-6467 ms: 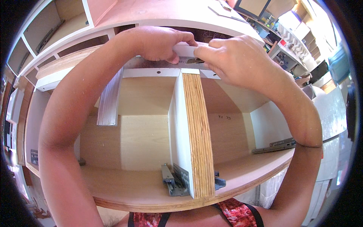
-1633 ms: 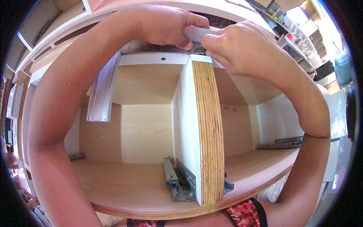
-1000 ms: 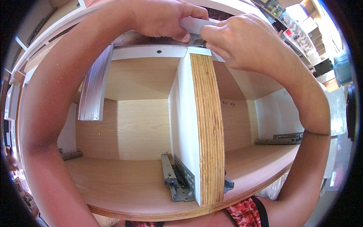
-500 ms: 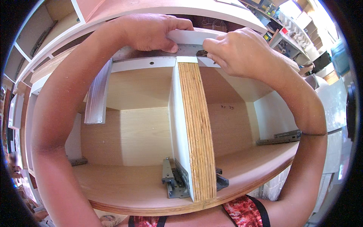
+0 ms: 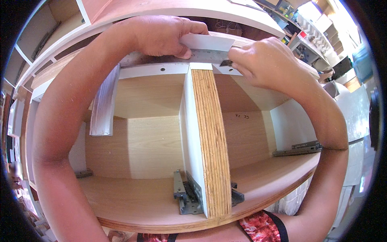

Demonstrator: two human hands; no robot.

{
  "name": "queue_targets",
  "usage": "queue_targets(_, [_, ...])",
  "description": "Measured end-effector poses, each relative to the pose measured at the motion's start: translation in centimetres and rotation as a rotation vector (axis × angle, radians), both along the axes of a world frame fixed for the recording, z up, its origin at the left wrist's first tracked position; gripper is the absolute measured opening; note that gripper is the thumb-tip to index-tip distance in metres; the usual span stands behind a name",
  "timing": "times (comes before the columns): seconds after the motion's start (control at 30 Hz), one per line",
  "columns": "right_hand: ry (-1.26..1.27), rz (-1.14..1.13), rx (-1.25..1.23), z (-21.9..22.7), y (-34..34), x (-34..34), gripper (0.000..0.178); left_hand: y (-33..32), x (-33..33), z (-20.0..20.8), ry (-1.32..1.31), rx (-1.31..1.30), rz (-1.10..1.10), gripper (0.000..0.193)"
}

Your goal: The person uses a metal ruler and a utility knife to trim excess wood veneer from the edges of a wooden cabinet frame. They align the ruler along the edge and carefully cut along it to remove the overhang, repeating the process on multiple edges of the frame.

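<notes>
My left hand [image 5: 163, 38] is closed over the cabinet's far edge, its thumb pressing on a flat grey metal ruler [image 5: 203, 55]. A white strip [image 5: 207, 41] stands up beside that thumb, along the ruler. My right hand [image 5: 262, 60] is closed around what looks like a utility knife; only its dark pointed blade [image 5: 226, 63] shows, just right of the centre divider's far end. The rest of the knife is hidden in the fist. Beneath both hands lies the open cabinet carcass [image 5: 161, 220], with a plywood-edged divider [image 5: 211, 141] between two compartments.
Metal drawer slides [image 5: 187, 195] sit low on the divider, and another slide [image 5: 298, 148] is on the right wall. A streaky whitish bar [image 5: 104, 103] hangs at the left. Beyond is a white-edged cabinet [image 5: 193, 12]; cluttered shelves [image 5: 296, 26] stand far right.
My right hand has moved a little right and down with the blade, away from the left hand. More of the white strip and ruler shows. The left hand holds its place.
</notes>
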State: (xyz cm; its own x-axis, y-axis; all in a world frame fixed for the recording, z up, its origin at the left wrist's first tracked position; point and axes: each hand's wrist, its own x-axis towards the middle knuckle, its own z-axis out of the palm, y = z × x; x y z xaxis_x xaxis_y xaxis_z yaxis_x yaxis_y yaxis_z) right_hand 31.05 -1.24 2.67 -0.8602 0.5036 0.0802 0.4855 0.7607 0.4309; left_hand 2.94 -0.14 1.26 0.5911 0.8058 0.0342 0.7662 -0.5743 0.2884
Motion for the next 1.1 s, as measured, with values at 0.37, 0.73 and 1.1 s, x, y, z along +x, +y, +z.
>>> queue_targets(0.37, [0.175,-0.071,-0.342,2.7,-1.1,-0.5,0.030,-0.7,0.6,1.0,0.075,-0.044,0.059,0.068])
queue_targets(0.73, [0.214,0.024,-0.385,4.0,0.1,2.6,0.031,0.1,0.8,0.7,0.066,0.073,-0.244,0.077])
queue_targets(1.1, [0.157,0.087,-0.242,2.8,-0.5,0.7,0.032,2.1,0.1,0.5,-0.038,-0.180,-0.267,0.055])
